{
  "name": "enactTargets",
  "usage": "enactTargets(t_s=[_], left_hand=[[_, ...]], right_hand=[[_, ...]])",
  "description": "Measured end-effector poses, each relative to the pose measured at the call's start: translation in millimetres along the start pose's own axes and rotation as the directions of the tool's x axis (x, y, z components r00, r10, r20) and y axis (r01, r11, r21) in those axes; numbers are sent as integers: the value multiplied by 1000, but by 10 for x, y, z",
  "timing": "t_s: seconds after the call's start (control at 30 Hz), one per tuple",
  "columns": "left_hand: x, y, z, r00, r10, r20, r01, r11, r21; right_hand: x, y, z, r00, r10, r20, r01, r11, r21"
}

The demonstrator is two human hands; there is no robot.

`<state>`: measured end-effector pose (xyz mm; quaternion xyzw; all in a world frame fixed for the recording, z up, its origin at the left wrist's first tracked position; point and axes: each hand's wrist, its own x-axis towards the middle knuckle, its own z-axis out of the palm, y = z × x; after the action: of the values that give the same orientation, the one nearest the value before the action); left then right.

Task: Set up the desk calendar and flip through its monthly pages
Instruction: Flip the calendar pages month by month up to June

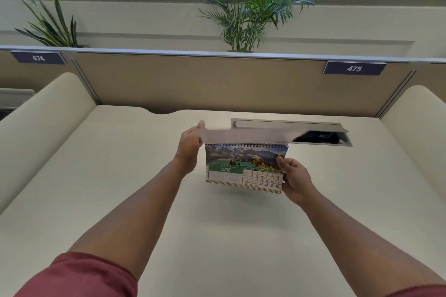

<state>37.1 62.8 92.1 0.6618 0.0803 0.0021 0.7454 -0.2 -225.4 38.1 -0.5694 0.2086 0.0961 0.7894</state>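
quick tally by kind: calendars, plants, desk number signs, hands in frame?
Desk calendar: 1
Potted plants: 2 (left, centre)
Desk number signs: 2 (474, 475)
Hands: 2 (left hand, right hand)
Total: 7

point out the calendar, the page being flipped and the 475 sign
calendar [243, 171]: head view, on the June page front
flipped page [248, 135]: head view, middle of the blurred raised sheet
475 sign [354, 68]: head view, on the number
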Motion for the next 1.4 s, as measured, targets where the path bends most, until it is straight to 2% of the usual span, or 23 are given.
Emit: enactTargets(t_s=[0.07, 0.2, 0.37, 0.57, 0.73, 0.93, 1.17, 1.23, 1.33, 1.4], left_hand=[[-9, -11, -3, 1000, 14, 7, -14, 1000, 14], [7, -49, -4, 998, 57, 38, -59, 996, 73], [62, -105, -13, 996, 86, -4, -83, 976, 201], [55, -241, -65, 993, 91, -81, -66, 960, 272], [49, -245, -13, 983, 142, -118, -90, 927, 364], [11, -341, 47, 952, 242, -187, -132, 877, 463], [-62, -322, 98, 928, 309, -209, -158, 834, 529], [-76, -310, 112, 927, 314, -207, -159, 826, 541], [-82, -311, 111, 928, 314, -198, -162, 823, 545], [-90, -307, 104, 932, 309, -191, -163, 826, 540]], right_hand=[[9, 5, -17, 999, -27, 37, 27, 1000, 1], [13, -21, 8, 1000, 8, 15, -9, 1000, 28], [42, -38, -18, 996, 20, -84, -19, 1000, 17], [34, -82, 64, 976, -143, -166, 134, 989, -65], [38, -57, 127, 929, -322, -181, 269, 926, -264], [-1, 23, 142, 838, -454, -302, 233, 799, -555], [-64, 64, 142, 794, -552, -253, 264, 689, -675], [-68, 60, 145, 813, -529, -244, 266, 710, -652], [-35, 55, 123, 884, -411, -224, 249, 818, -519], [-16, 51, 92, 900, -372, -227, 230, 848, -478]])
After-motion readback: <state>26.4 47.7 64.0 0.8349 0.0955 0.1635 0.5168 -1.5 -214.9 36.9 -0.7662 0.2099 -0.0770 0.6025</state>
